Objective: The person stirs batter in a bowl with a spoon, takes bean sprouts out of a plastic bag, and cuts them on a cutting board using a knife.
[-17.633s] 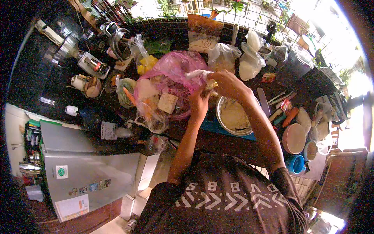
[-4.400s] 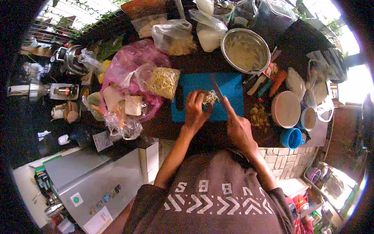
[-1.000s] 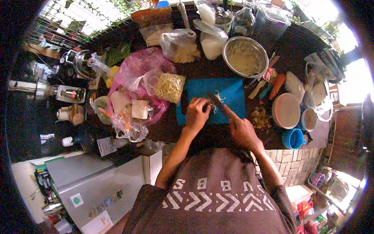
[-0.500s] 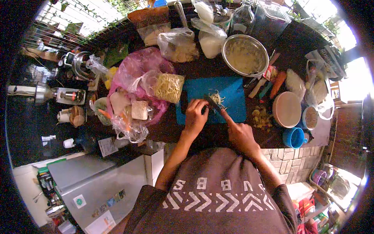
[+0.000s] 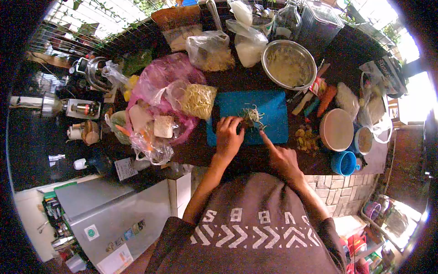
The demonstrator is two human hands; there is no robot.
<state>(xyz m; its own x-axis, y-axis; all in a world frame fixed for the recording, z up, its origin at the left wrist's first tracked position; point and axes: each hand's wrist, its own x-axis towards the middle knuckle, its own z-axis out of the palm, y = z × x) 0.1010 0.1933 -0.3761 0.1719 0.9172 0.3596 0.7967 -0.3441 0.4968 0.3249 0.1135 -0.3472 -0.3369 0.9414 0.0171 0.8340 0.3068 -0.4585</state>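
A blue cutting board (image 5: 276, 105) lies flat on the dark table in front of me. On it is a small heap of pale, thin cut strands (image 5: 253, 113) that look like bean sprouts. My left hand (image 5: 229, 137) rests on the board just left of the heap, fingers curled down; what lies under the fingertips is hidden. My right hand (image 5: 283, 159) grips a knife (image 5: 259, 129), index finger stretched along its back. The dark blade is low against the strands, close to my left fingertips, and hard to make out.
Left of the board are a clear bag of pale strands (image 5: 199, 102), a pink plastic bag (image 5: 157, 73) and a tempeh-like block (image 5: 163, 127). Behind stands a steel bowl of batter (image 5: 289, 64). To the right are carrots (image 5: 326, 98), yellowish scraps (image 5: 306, 139), a pink-lidded tub (image 5: 336, 129) and a blue cup (image 5: 343, 163).
The knife blade, plainly visible before, is now mostly lost among the strands. The strands look more heaped beside my left fingers. Both hands stay in nearly the same place.
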